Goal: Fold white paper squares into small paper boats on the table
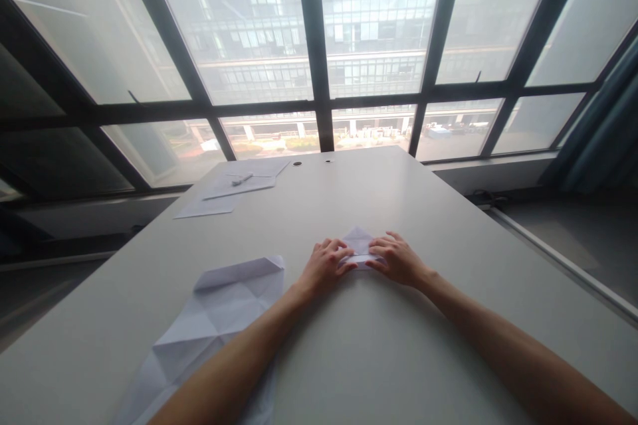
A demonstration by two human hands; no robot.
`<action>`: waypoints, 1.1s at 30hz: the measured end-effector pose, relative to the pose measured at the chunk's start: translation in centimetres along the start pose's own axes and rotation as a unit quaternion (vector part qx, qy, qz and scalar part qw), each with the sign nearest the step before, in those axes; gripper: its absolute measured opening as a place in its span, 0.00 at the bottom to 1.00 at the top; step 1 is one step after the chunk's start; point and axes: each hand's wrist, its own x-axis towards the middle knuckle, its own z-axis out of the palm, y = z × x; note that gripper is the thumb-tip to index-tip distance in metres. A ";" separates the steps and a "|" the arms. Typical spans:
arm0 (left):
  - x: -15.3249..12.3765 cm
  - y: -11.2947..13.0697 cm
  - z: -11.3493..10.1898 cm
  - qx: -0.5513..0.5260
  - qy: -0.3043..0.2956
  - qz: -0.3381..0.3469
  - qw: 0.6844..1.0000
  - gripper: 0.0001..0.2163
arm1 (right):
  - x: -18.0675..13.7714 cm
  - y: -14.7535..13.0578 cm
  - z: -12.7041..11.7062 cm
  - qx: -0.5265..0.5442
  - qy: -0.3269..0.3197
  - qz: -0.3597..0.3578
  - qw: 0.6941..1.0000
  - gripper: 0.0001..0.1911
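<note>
A small white sheet of folded paper (pixel 357 240) lies on the table before me, its far end coming to a point and a folded band running along its near edge. My left hand (pixel 325 260) grips the left side of it, fingers on top and thumb at the near edge. On the opposite side, my right hand (pixel 397 259) holds the paper the same way, with some fingers slightly raised. The fingertips cover both side corners. Under and beside my left forearm lies a larger creased sheet of paper (pixel 214 309), partly hidden by the arm.
Several flat white sheets (pixel 209 206) lie at the table's far left, with a small white object (pixel 242 179) on them. The white table (pixel 399 192) has a round hole (pixel 298 164) near its far edge. Large windows stand beyond, and a blue curtain (pixel 593 126) hangs at right.
</note>
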 end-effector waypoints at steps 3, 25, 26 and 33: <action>0.1 -0.1 0.0 -0.008 0.009 -0.005 1.000 0.14 | 0.0 0.1 0.2 0.002 0.007 0.008 1.000 0.16; 0.1 -0.3 0.4 -0.076 0.069 -0.017 0.995 0.13 | 0.1 1.1 1.2 -0.065 0.095 0.032 0.993 0.12; 0.0 -0.3 0.4 -0.066 0.063 -0.017 0.996 0.12 | 0.1 1.0 1.2 -0.062 0.093 0.027 0.993 0.10; 0.1 0.1 0.2 -0.029 0.055 -0.040 0.997 0.07 | 0.0 1.1 1.4 -0.014 0.076 0.022 0.997 0.08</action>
